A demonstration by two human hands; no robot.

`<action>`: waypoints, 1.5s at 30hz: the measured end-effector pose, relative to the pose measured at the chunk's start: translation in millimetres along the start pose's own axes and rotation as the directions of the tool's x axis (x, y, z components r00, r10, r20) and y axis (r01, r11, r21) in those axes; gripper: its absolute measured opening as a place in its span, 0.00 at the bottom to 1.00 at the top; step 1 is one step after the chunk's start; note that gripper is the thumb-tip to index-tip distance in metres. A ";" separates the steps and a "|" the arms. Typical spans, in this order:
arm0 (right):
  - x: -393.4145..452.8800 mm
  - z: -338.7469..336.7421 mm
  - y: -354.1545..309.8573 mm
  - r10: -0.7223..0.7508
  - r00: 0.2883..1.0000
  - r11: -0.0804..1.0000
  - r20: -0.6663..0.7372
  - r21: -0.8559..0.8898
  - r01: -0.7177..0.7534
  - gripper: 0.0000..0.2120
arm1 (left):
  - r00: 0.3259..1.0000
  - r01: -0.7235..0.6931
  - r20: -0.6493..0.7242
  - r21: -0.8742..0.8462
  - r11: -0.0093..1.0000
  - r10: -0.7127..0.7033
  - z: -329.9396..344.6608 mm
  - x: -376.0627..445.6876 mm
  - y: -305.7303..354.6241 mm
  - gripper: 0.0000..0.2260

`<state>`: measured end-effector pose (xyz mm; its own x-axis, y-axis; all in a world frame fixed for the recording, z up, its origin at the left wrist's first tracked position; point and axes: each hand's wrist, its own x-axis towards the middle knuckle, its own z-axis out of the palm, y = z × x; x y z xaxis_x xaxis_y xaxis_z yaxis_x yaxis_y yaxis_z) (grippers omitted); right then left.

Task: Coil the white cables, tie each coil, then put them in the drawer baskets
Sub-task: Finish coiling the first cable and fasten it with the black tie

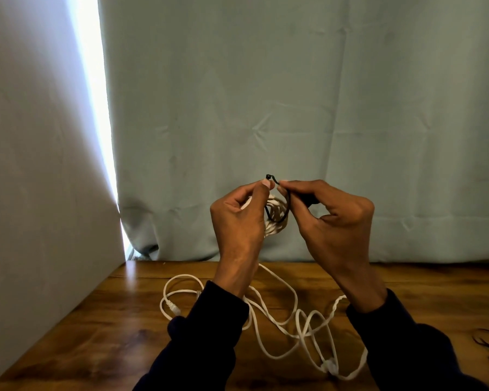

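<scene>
Both our left hand [237,218] and right hand [333,218] pinched a black tie [283,204] looped round a small white coil [275,218], above loose white cables [280,320] on the table [110,334].

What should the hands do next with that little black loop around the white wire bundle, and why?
Probably pull the black tie snug. It loops loosely round the coiled white cable, the left hand pinching its head end, the right hand its tail. More loose white cable on the wooden table waits its turn.
</scene>
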<state>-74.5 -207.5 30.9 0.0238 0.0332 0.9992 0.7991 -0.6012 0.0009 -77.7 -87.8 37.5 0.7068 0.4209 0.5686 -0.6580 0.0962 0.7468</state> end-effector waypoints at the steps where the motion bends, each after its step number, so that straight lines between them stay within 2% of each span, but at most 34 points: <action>1: 0.2 0.3 -0.1 0.005 1.000 1.000 0.001 0.012 -0.005 0.10 | 1.000 -0.005 -0.001 0.007 1.000 0.005 -0.1 0.3 -0.8 0.04; 23: -0.7 1.9 2.2 0.015 1.000 0.999 -0.006 0.039 -0.015 0.10 | 0.997 -0.077 -0.013 0.049 0.996 0.077 -1.2 2.3 -6.4 0.03; 30: 2.4 0.5 4.2 0.086 0.995 0.996 -0.048 0.039 -0.084 0.08 | 0.987 -0.159 0.010 0.153 0.975 0.159 -1.5 3.9 -12.5 0.04; 35: 1.8 2.4 7.0 0.139 0.990 0.987 0.032 0.079 -0.141 0.09 | 0.984 -0.176 0.030 0.183 0.967 0.174 0.0 1.2 -13.2 0.07; 45: 4.1 2.4 -0.9 0.192 0.980 0.969 -0.050 0.171 -0.181 0.09 | 0.991 -0.133 0.014 0.134 0.982 0.132 0.9 -0.6 -7.0 0.04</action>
<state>-73.7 -204.9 34.8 0.1469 -0.1223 0.9816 0.8723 -0.4518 -0.1869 -73.4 -89.5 32.3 0.6171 0.4173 0.6671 -0.7054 -0.0824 0.7040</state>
